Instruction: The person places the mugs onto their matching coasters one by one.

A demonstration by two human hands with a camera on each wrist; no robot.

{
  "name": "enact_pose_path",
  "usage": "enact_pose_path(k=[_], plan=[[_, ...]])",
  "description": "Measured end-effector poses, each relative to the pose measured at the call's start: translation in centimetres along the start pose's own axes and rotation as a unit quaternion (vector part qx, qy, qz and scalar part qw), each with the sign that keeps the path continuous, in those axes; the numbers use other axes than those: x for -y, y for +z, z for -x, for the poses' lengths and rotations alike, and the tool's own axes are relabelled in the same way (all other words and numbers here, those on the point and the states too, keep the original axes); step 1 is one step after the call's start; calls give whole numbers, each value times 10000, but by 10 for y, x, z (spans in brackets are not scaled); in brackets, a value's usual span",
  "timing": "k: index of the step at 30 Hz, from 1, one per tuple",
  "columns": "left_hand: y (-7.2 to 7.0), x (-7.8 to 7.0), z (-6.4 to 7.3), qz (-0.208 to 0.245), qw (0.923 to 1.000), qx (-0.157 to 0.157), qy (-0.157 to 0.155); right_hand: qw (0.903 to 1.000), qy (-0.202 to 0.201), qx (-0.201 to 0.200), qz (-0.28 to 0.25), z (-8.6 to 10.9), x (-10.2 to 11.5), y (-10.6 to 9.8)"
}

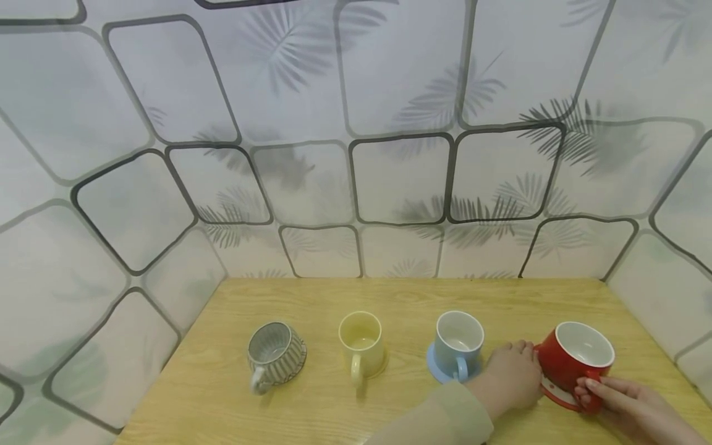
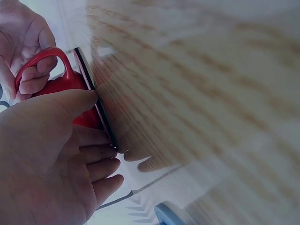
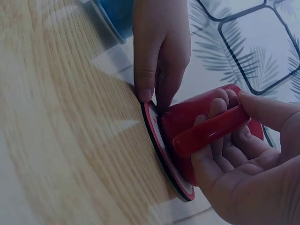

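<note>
A red mug (image 1: 567, 358) with a white inside stands on a red-rimmed coaster (image 1: 560, 394) at the right of the table. My right hand (image 1: 636, 405) grips the mug's handle, its fingers through the loop (image 3: 211, 131). From the mug's left side, my left hand (image 1: 514, 374) holds the coaster's edge between thumb and fingers; the thumb (image 2: 77, 101) lies against the rim in the left wrist view. Just left of that hand is a light blue mug (image 1: 457, 346) on a blue coaster (image 1: 439, 368).
Farther left on the wooden table (image 1: 311, 420) stand a yellow mug (image 1: 361, 346) on a yellow coaster and a grey striped mug (image 1: 276, 352). Their handles point toward me. A patterned wall covering (image 1: 400, 179) closes off the back and both sides.
</note>
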State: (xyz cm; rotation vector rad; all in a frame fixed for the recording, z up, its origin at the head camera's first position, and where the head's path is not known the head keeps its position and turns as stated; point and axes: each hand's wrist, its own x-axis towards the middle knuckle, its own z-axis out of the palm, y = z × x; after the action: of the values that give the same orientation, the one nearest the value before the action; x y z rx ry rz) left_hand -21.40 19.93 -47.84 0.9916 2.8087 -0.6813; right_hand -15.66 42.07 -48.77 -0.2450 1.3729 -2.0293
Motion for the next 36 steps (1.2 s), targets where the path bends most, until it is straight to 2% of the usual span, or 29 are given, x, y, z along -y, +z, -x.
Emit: enact_pose_path(k=[6,13,21,26,33,36], plan=[[-1,0,1,42,10000,46,-2,9999,142,-60,-19,1,1,0],[0,-1,1,53,10000,45,21,9985,427,-341,-63,2,0,-1],[-1,-1,3,50,10000,2,-3,9991,15,177,-381,1,-5,0],[-1,-1,5,50,10000,-25,25,9992,146,49,-381,3,-4,2],[1,-2,4,-14,10000,-45,-16,9986,-86,198,-489,2,-8,1],[2,-2,4,-46,9999,-104,-23,9986,9,89,-515,1,-8,1]])
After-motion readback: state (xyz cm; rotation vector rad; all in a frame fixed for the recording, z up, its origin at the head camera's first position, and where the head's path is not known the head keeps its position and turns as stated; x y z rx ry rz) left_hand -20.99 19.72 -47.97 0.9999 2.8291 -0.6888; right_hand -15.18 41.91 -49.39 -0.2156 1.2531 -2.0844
